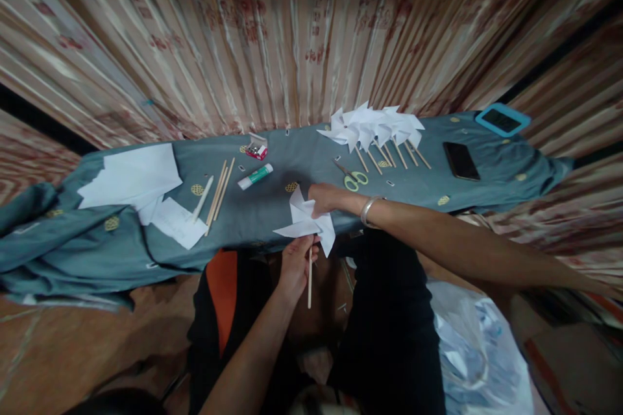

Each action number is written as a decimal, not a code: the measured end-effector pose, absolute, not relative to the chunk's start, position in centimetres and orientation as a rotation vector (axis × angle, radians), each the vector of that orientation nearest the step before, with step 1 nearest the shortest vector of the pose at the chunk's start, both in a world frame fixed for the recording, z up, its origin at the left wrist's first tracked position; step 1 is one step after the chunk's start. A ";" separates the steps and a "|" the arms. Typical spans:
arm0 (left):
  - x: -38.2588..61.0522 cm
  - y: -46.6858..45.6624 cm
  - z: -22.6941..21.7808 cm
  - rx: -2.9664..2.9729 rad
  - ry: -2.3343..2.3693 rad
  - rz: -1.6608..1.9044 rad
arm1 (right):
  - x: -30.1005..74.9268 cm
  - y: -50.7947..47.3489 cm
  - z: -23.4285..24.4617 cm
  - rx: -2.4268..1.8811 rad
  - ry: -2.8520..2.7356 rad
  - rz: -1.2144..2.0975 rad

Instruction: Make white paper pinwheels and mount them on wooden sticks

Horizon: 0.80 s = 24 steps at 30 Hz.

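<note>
- the pinwheel (305, 225) is of white paper, and it is held at the front edge of the cloth-covered table (316, 159), in front of the knees.
- i judge it very light; the blades look thin and a little stiff at the folds, so they can crease or tear easily if someone presses hard.
- its wooden stick (310, 280) points down; it seems firm and not slippery, and so it is the safest place to take hold, close under the paper.
- the left hand (293, 264) is closed around the upper part of this stick, with the fingertips just below the blades.
- the right hand (323, 198) has its fingers bent and lies at the upper right blade; i cannot tell if it pinches the paper or only presses on it.
- for the paper, a soft touch near the middle should be kinder than pulling a blade tip.
- farther away on the table are the scissors (348, 173), the glue stick (256, 177) and a small open box (256, 149).
- behind, to the right, is a row of finished pinwheels (372, 128), overlapping one another.
- to the left are loose sticks (224, 189) and paper sheets (141, 172).
</note>
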<state>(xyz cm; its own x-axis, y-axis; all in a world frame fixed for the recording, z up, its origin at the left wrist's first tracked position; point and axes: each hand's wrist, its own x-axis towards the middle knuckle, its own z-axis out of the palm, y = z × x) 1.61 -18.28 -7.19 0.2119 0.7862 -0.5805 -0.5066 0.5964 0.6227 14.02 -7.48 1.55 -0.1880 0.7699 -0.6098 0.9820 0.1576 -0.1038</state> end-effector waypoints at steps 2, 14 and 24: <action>1.2 -18.7 -7.2 0.341 0.995 0.920 | 14.0 -7.6 1.8 1.658 2.031 -0.681; -0.6 -19.7 -7.6 0.402 1.048 0.893 | 14.1 -7.6 1.5 1.587 2.095 -0.644; 0.3 -20.1 -7.9 0.344 1.017 0.872 | 13.5 -7.0 2.0 1.539 2.088 -0.644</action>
<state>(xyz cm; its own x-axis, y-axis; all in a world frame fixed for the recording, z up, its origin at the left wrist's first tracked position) 0.33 -20.08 -7.89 0.2368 0.7684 -0.5946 -0.4704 0.6262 0.6218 13.45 -7.03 1.96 -0.2647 0.7424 -0.6155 0.9600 0.2629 -0.0958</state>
